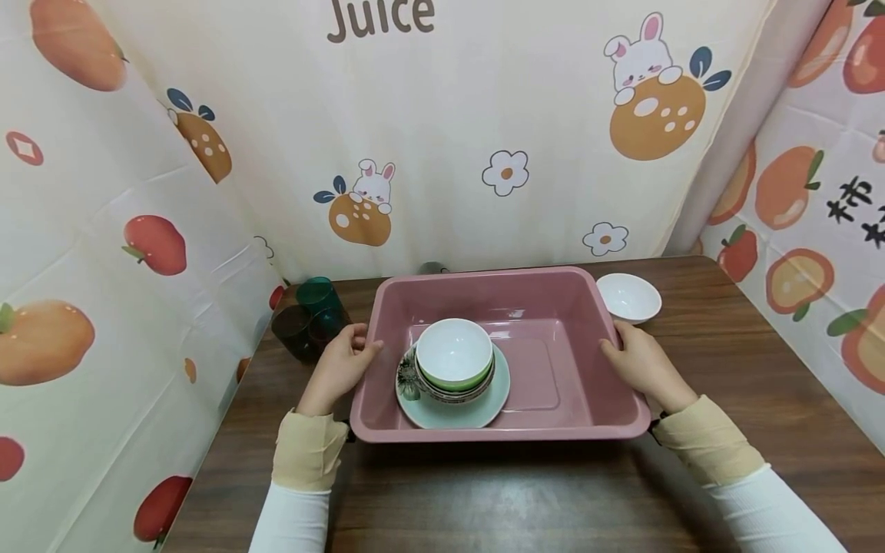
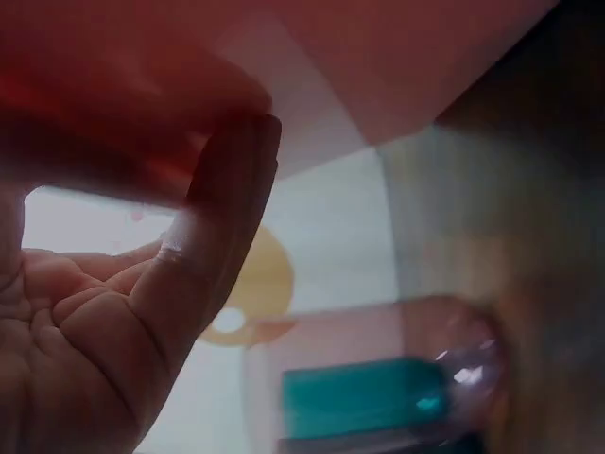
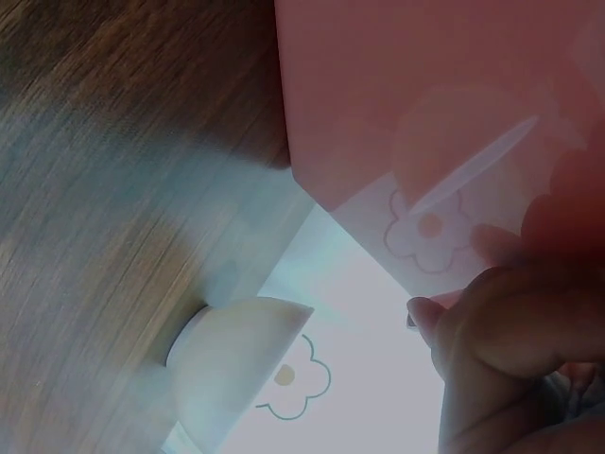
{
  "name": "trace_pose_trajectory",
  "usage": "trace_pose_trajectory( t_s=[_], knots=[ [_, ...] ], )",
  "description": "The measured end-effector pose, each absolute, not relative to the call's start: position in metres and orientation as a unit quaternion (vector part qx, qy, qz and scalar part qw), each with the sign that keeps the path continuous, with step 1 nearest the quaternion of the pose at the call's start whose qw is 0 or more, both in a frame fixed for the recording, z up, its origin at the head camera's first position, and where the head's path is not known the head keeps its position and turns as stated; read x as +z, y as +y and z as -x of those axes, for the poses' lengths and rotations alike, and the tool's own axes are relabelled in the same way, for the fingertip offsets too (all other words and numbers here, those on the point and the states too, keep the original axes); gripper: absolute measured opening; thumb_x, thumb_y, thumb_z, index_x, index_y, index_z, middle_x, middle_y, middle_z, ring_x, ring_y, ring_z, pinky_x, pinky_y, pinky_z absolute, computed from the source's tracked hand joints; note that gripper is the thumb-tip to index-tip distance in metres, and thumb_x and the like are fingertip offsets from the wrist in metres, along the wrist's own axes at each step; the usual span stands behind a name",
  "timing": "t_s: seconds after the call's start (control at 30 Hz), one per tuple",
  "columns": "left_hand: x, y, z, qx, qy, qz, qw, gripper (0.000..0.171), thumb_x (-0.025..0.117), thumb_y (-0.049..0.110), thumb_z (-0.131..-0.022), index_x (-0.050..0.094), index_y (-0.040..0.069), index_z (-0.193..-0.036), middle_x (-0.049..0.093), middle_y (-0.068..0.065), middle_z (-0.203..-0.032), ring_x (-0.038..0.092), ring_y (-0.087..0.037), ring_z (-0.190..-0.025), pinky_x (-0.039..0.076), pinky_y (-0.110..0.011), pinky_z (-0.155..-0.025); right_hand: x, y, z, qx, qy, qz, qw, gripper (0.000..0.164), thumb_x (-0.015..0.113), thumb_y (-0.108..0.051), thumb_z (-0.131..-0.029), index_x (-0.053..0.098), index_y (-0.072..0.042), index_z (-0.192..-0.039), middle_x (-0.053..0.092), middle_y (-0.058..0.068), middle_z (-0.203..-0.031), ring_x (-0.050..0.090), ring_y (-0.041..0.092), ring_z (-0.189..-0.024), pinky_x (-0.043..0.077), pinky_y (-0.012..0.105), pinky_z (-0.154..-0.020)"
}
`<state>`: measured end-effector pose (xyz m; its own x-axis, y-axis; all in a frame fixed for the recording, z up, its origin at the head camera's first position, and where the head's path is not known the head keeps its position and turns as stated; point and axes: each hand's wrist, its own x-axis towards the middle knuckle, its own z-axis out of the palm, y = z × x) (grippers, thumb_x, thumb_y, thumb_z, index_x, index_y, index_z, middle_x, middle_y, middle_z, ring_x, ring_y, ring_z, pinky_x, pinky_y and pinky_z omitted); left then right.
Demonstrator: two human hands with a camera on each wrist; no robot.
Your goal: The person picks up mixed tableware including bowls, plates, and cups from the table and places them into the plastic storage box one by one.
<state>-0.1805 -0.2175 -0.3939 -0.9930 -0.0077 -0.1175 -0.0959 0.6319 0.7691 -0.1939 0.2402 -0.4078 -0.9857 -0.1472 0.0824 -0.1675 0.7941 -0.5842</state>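
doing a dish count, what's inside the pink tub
In the pink tub, a pale green plate holds patterned dishware, topped by a bowl, white inside and green outside. These cover the plate's middle; how many pieces are nested can't be told.

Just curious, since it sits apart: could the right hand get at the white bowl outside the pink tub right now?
Probably not while the right hand grips the pink tub. Letting go, it likely could: the white bowl sits just beyond on the table, nothing apparent between.

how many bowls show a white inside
2: a green bowl atop the stack in the pink tub, a white bowl right of it on the table. More may be hidden.
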Motion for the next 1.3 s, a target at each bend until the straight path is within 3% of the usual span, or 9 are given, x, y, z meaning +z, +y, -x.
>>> trace_pose_trajectory(
  t_s=[0.13, 0.43, 0.77, 0.97, 1.07, 1.17, 1.3],
  knots=[
    [-0.404, -0.215, 0.176, 0.431, 0.900, 0.036, 0.045, 0.058, 0.062, 0.032, -0.096, 0.044, -0.003, -0.138, 0.065, -0.021, -0.117, 0.066, -0.027, -0.099, 0.056, -0.041, -0.085, -0.409, 0.240, 0.194, 0.311, -0.947, -0.083, 0.016, 0.038, 0.052, -0.012, -0.094, 0.054, 0.010, -0.125, 0.066, 0.028, -0.100, 0.062, 0.031, -0.081, 0.048, 0.044, -0.073],
    [-0.418, -0.212, 0.168, 0.421, 0.905, 0.061, -0.003, 0.031, 0.062, 0.028, -0.095, 0.067, 0.001, -0.109, 0.069, -0.015, -0.093, 0.061, -0.020, -0.077, 0.048, -0.030, -0.069, -0.409, 0.239, 0.194, 0.320, -0.943, -0.085, 0.014, 0.038, 0.052, -0.011, -0.095, 0.054, 0.010, -0.126, 0.066, 0.027, -0.101, 0.062, 0.030, -0.081, 0.048, 0.041, -0.072],
    [-0.422, -0.207, 0.169, 0.451, 0.888, 0.089, -0.013, 0.025, 0.060, 0.022, -0.095, 0.069, 0.002, -0.107, 0.070, -0.014, -0.093, 0.061, -0.019, -0.076, 0.047, -0.028, -0.067, -0.408, 0.242, 0.192, 0.325, -0.942, -0.086, 0.019, 0.037, 0.053, -0.012, -0.095, 0.056, 0.009, -0.124, 0.067, 0.025, -0.097, 0.062, 0.027, -0.078, 0.048, 0.038, -0.069],
    [-0.422, -0.206, 0.169, 0.447, 0.889, 0.097, -0.016, 0.025, 0.060, 0.023, -0.094, 0.069, 0.003, -0.105, 0.070, -0.014, -0.092, 0.060, -0.019, -0.076, 0.046, -0.028, -0.067, -0.400, 0.252, 0.197, 0.312, -0.946, -0.084, 0.010, 0.038, 0.051, -0.028, -0.100, 0.063, 0.002, -0.120, 0.067, 0.009, -0.077, 0.058, 0.015, -0.067, 0.045, 0.031, -0.060],
    [-0.422, -0.206, 0.169, 0.445, 0.890, 0.094, -0.016, 0.025, 0.060, 0.022, -0.094, 0.069, 0.002, -0.106, 0.070, -0.014, -0.092, 0.060, -0.019, -0.077, 0.046, -0.028, -0.067, -0.386, 0.263, 0.203, 0.307, -0.949, -0.063, 0.027, 0.044, 0.048, -0.034, -0.101, 0.063, 0.002, -0.122, 0.065, 0.008, -0.072, 0.055, 0.013, -0.061, 0.042, 0.031, -0.057],
    [-0.422, -0.207, 0.169, 0.446, 0.890, 0.091, -0.015, 0.026, 0.060, 0.021, -0.094, 0.068, 0.001, -0.108, 0.070, -0.015, -0.093, 0.061, -0.020, -0.077, 0.047, -0.028, -0.068, -0.372, 0.279, 0.212, 0.307, -0.949, -0.035, 0.065, 0.048, 0.047, -0.037, -0.101, 0.060, 0.004, -0.124, 0.067, 0.016, -0.079, 0.058, 0.017, -0.063, 0.041, 0.032, -0.058],
    [-0.422, -0.208, 0.168, 0.447, 0.890, 0.090, -0.012, 0.027, 0.060, 0.021, -0.094, 0.068, 0.000, -0.108, 0.071, -0.015, -0.094, 0.061, -0.020, -0.078, 0.047, -0.028, -0.068, -0.365, 0.298, 0.224, 0.308, -0.947, -0.005, 0.095, 0.051, 0.046, -0.036, -0.101, 0.057, 0.007, -0.126, 0.066, 0.030, -0.106, 0.064, 0.036, -0.084, 0.045, 0.043, -0.069]
  ],
)
